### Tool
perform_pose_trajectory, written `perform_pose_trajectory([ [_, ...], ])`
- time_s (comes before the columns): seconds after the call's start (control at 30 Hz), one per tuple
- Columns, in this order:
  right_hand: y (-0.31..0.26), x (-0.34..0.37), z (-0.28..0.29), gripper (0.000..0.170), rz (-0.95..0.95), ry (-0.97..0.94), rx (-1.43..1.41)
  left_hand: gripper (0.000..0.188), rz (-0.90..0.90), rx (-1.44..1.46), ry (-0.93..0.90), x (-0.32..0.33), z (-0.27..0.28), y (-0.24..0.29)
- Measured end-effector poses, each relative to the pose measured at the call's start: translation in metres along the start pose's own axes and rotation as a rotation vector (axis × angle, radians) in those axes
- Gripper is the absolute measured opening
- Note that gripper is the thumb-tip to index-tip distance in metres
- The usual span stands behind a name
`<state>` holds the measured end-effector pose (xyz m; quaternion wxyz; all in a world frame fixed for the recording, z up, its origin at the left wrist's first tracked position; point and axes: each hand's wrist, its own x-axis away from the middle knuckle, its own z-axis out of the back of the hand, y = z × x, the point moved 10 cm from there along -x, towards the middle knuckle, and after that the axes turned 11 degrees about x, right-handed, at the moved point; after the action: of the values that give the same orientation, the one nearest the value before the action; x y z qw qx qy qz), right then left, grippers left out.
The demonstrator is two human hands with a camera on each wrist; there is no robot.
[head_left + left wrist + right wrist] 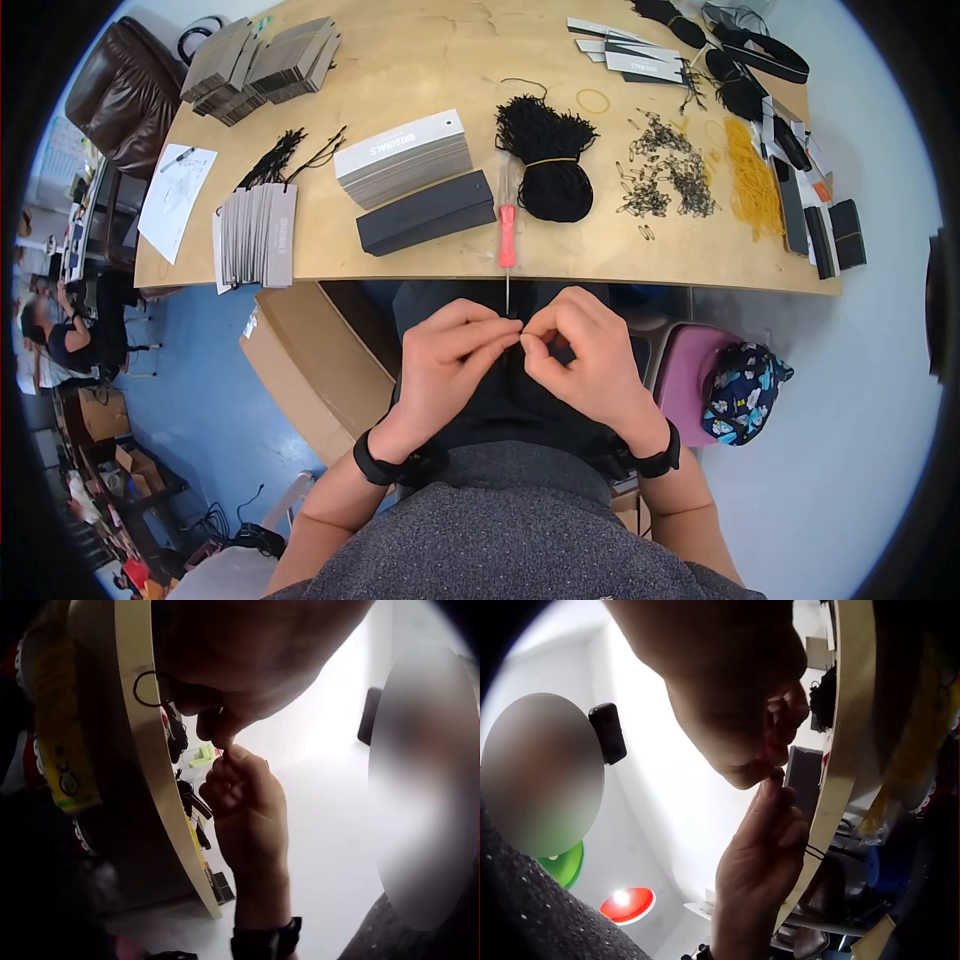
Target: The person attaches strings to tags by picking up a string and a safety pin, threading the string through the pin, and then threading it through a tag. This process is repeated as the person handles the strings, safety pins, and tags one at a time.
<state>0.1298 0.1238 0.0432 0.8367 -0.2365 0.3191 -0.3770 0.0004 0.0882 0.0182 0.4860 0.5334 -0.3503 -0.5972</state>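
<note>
Both hands meet fingertip to fingertip just off the table's front edge, over the lap. The left hand (455, 350) pinches a thin black cord, whose loop (136, 688) shows beside it in the left wrist view. Thumb and index finger of the right hand (590, 355) pinch at the same spot, on a small dark bit of what looks like the cord. Fingers hide most of that bit. Behind the fingertips, a red-handled screwdriver-like tool (507, 235) lies with its metal shaft past the table edge.
On the table (400, 270) are grey tag stacks (405, 155), a dark block (425, 213), a black cord bundle (545, 160), scattered safety pins (665, 170) and yellow bands (752, 180). Strung tags (255, 235) overhang the front edge. Below stand a cardboard box (310, 370) and pink seat (685, 380).
</note>
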Motion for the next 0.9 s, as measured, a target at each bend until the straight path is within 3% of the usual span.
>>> perform_pose_trajectory([
  [0.03, 0.014, 0.003, -0.008, 0.016, -0.159, -0.080, -0.140, 0.015, 0.001, -0.002, 0.003, -0.001, 0.001, 0.000],
  [0.07, 0.013, 0.003, -0.007, 0.016, -0.158, -0.082, -0.141, 0.016, -0.111, -0.119, -0.021, -0.001, -0.001, 0.012],
  [0.1, 0.025, 0.007, -0.014, 0.014, -0.292, -0.155, -0.232, 0.017, -0.222, -0.237, -0.046, 0.000, -0.004, 0.023],
  [0.13, 0.034, 0.013, -0.023, 0.014, -0.427, -0.228, -0.322, 0.017, -0.222, -0.237, -0.044, 0.000, -0.004, 0.025],
  [0.17, 0.033, 0.013, -0.024, 0.014, -0.427, -0.229, -0.322, 0.015, -0.072, -0.123, -0.029, -0.003, 0.000, 0.015],
  [0.2, 0.031, 0.010, -0.018, 0.013, -0.396, -0.153, -0.343, 0.013, 0.076, -0.009, -0.014, -0.003, 0.002, 0.003],
  [0.23, 0.028, 0.007, -0.011, 0.013, -0.365, -0.077, -0.365, 0.013, 0.076, -0.008, -0.013, -0.003, 0.002, -0.001],
  [0.3, 0.028, 0.005, -0.011, 0.013, -0.345, -0.117, -0.351, 0.010, 0.335, 0.610, 0.069, 0.004, -0.001, -0.035],
  [0.5, 0.015, 0.008, -0.019, 0.015, -0.271, -0.222, -0.290, 0.010, 0.566, 0.928, 0.069, 0.018, -0.017, -0.052],
  [0.67, 0.008, 0.000, -0.006, 0.014, -0.235, -0.215, -0.217, 0.015, 0.571, 0.933, 0.026, 0.015, -0.014, -0.049],
  [0.73, -0.013, -0.010, 0.017, 0.014, 0.024, 0.023, -0.018, 0.017, 0.571, 0.928, -0.020, 0.015, -0.014, -0.048],
  [0.9, -0.028, -0.014, 0.014, 0.020, 0.292, -0.006, 0.144, 0.018, 0.635, 0.839, -0.096, 0.018, -0.018, -0.044],
])
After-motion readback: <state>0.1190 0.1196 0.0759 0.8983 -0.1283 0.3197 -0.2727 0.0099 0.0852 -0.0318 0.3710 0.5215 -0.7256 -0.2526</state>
